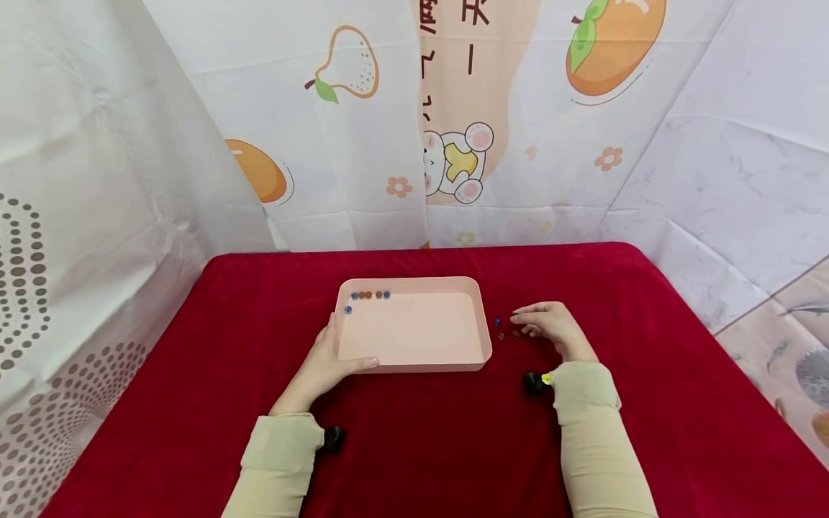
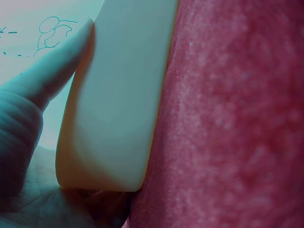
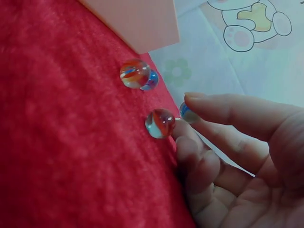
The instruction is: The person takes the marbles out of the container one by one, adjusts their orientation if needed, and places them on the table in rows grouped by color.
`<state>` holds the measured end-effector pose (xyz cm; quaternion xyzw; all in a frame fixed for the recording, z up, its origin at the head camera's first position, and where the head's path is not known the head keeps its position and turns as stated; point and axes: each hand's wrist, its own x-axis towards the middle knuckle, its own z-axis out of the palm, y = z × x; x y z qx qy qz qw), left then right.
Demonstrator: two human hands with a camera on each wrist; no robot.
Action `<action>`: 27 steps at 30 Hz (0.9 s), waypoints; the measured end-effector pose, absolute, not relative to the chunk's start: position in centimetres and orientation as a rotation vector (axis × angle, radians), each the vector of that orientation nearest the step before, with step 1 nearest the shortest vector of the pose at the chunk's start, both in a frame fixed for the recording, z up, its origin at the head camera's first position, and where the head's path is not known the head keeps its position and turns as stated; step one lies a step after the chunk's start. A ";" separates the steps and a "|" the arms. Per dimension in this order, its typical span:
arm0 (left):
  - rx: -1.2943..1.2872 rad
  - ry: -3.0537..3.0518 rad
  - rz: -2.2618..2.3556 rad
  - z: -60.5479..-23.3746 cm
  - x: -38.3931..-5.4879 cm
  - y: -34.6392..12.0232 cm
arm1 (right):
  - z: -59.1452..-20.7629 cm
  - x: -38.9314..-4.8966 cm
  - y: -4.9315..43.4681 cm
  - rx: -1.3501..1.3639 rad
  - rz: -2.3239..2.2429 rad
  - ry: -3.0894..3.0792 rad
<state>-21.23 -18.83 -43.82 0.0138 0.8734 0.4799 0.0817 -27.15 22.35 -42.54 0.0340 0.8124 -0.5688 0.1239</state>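
Sleeves point(image 1: 599, 446) in pale green, one on each forearm, reach up from the bottom edge, each with a small black wrist camera point(image 1: 333, 439) at its inner side, over a table covered in red velvety cloth point(image 1: 427, 439). The left hand point(image 1: 327, 363) grips the near left corner of a shallow pink tray point(image 1: 414, 334), thumb along the near wall, other fingers against the left wall. To its right, the right hand point(image 1: 549, 321) pinches a blue-streaked glass marble point(image 3: 188, 114) between thumb and a finger, its other fingers curled below. That marble is outside the tray, off to the right of its right wall; the tray's long axis runs left to right, one short end facing the pinch, and the right hand is the nearer to it. Three loose marbles lie on the cloth there: two orange-striped point(image 3: 160, 123) and one blue point(image 1: 497, 322). Inside the tray, five marbles point(image 1: 368, 295) line the far wall toward the left, with a blue one point(image 1: 348, 309) just nearer. Behind hangs a fruit-printed curtain point(image 1: 363, 144). Fingertips cover much of the pinched marble, and whether the nearest orange one touches the curled fingers is hard to tell
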 end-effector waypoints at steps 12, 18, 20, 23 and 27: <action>0.035 2.606 1.436 -43.8 -21.2 -18.8 | -43.3 -27.5 22.2 0.093 -1.618 2.449; 0.030 2.605 1.443 -43.8 -21.2 -18.7 | -43.5 -27.6 22.1 0.073 -1.611 2.464; 0.025 2.605 1.439 -43.8 -21.2 -18.7 | -43.5 -27.6 22.1 0.069 -1.598 2.475; 0.019 2.606 1.434 -43.8 -21.2 -18.7 | -43.6 -27.7 22.0 0.071 -1.575 2.493; 0.016 2.611 1.423 -43.8 -21.2 -18.7 | -43.5 -27.7 21.9 0.069 -1.550 2.510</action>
